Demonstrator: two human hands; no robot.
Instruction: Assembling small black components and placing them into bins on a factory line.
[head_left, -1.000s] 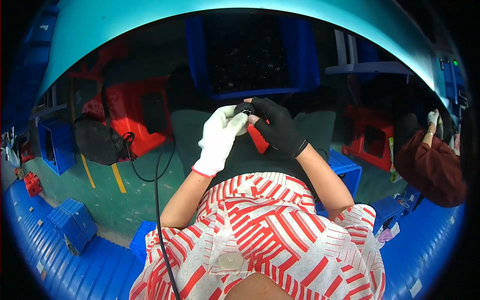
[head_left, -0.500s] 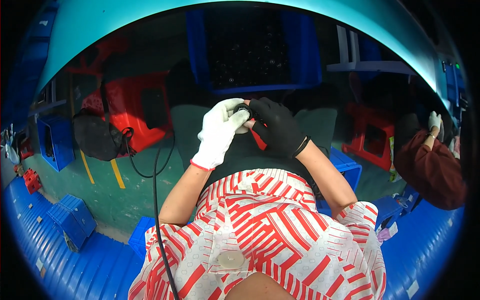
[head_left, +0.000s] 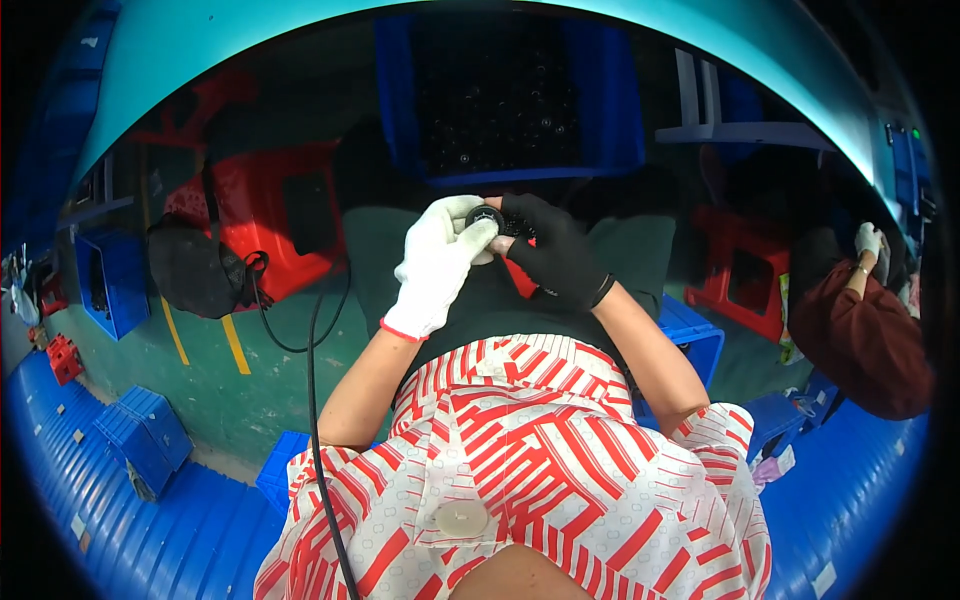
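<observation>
Between my two hands, above my lap, is a small round black part [head_left: 484, 214] with a ring-like rim. My left hand [head_left: 440, 255], in a white knitted glove with a red cuff edge, pinches it with thumb and fingers. My right hand [head_left: 555, 250], in a black glove with bare fingertips, grips its right side. The fingers cover much of the part, so its full shape is hidden. Beyond my knees stands a blue crate [head_left: 608, 100] with many small dark round parts in it.
A red stool [head_left: 235, 215] with a black bag [head_left: 190, 268] is on the left, a black cable [head_left: 312, 400] hanging near it. Blue bins [head_left: 112, 285] stand on the green floor. A teal table edge [head_left: 300, 42] arcs across the top. At right, a co-worker's sleeve [head_left: 860, 340] shows beside another red stool [head_left: 738, 275].
The round part has turned slightly between my fingers, and more of its rim shows. My right fingers have shifted a little around it. Both arms stay nearly in place.
</observation>
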